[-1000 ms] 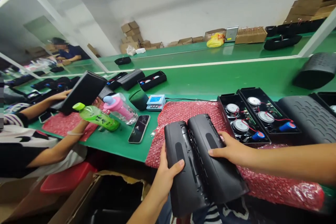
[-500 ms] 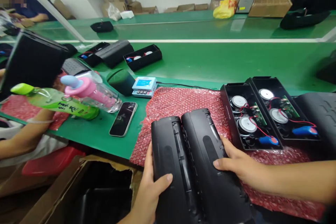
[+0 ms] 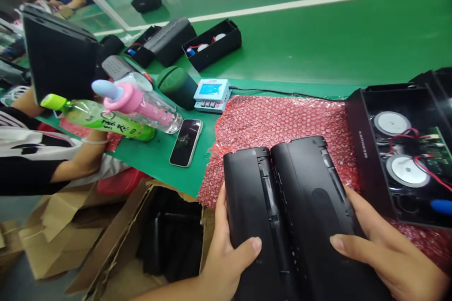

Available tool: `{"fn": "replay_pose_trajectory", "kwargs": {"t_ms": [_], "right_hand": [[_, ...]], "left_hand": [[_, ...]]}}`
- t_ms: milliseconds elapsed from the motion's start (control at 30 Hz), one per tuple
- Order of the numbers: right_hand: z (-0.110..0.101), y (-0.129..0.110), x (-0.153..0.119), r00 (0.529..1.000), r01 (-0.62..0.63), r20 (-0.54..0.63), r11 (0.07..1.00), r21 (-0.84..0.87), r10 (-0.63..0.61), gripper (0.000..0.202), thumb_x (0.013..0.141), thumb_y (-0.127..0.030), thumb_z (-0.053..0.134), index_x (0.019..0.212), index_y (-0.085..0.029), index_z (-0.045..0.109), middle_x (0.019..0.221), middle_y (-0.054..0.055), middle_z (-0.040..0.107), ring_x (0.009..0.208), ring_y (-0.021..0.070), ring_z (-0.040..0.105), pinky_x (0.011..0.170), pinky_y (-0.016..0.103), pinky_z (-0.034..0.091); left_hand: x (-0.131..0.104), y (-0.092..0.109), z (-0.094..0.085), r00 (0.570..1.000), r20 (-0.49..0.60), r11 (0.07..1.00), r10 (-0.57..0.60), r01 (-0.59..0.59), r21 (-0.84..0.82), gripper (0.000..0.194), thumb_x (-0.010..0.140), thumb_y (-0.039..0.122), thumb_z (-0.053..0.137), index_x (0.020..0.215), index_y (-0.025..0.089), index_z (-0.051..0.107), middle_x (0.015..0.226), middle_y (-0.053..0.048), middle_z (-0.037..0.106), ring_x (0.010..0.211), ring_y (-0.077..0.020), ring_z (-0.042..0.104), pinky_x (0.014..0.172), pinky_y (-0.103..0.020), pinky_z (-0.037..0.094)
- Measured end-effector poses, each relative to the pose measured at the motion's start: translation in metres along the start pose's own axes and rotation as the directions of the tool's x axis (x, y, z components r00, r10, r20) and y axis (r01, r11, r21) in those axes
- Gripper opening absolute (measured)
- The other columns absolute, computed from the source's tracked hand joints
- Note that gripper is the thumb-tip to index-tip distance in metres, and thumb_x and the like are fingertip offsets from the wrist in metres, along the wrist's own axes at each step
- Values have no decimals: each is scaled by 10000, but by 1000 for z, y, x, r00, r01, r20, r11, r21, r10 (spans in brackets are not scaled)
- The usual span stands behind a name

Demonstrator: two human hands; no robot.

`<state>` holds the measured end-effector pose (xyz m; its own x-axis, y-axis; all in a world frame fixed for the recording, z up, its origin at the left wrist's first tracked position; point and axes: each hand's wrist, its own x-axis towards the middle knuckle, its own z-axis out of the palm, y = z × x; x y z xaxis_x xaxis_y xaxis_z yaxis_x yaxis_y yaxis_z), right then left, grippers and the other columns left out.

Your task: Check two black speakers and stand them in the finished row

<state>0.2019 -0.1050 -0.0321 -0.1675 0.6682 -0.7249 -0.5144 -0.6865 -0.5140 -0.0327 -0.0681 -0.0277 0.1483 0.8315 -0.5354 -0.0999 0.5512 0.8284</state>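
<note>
Two long black plastic speaker housings lie side by side between my hands. My left hand (image 3: 229,249) grips the left housing (image 3: 243,202) by its outer edge, thumb on top. Round the outer side of the right housing (image 3: 307,188) is my right hand (image 3: 381,244), its thumb also on the upper face. Both pieces lean close together, their lower ends cut off by the frame. Beyond them, red bubble wrap (image 3: 282,117) covers the bench. To the right sits an open speaker box (image 3: 363,150) with white round drivers, red wires, a circuit board and a blue cell.
A phone (image 3: 186,143), a light-blue tester (image 3: 212,95) with a cable, a green drink bottle (image 3: 106,120) and a pink-lidded bottle (image 3: 141,106) stand or lie leftward. An open carton (image 3: 116,244) is below the bench edge. At left, a co-worker's arm (image 3: 81,160) holds a black panel (image 3: 63,56).
The view has turned down and to the left. My hands still hold both housings, now nearer the camera. The co-worker's black panel stands more upright.
</note>
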Motion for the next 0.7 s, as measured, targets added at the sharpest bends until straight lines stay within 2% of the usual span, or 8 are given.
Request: {"fn": "replay_pose_trajectory", "kwargs": {"t_ms": [200, 367, 700], "right_hand": [[0, 4, -1, 999, 21, -48, 1000, 2, -21, 863, 648, -390, 823, 1366, -483, 352, 1348, -38, 461, 1177, 321, 483, 903, 405, 538], [2, 3, -3, 997, 57, -54, 998, 37, -55, 863, 660, -361, 832, 1371, -465, 356, 1329, -18, 484, 1133, 313, 525, 835, 370, 575], [11, 0, -5, 996, 88, -34, 990, 109, -85, 810, 733, -301, 809, 1383, -433, 343, 1350, -25, 469, 1174, 255, 501, 854, 274, 549]], "left_hand": [[0, 3, 4, 999, -48, 1000, -12, 14, 24, 1035, 657, 379, 742, 1473, 356, 107, 1497, -13, 348, 1329, -284, 385, 1065, -385, 389], [0, 4, 8, 997, -81, 999, 2, 2, 44, 1045, 630, 377, 764, 1466, 336, 139, 1492, -22, 354, 1322, -282, 396, 1059, -359, 399], [-2, 3, 12, 996, -74, 999, 47, -47, -1, 925, 682, 342, 729, 1435, 337, 191, 1495, -64, 333, 1318, -318, 387, 1072, -437, 367]]}}
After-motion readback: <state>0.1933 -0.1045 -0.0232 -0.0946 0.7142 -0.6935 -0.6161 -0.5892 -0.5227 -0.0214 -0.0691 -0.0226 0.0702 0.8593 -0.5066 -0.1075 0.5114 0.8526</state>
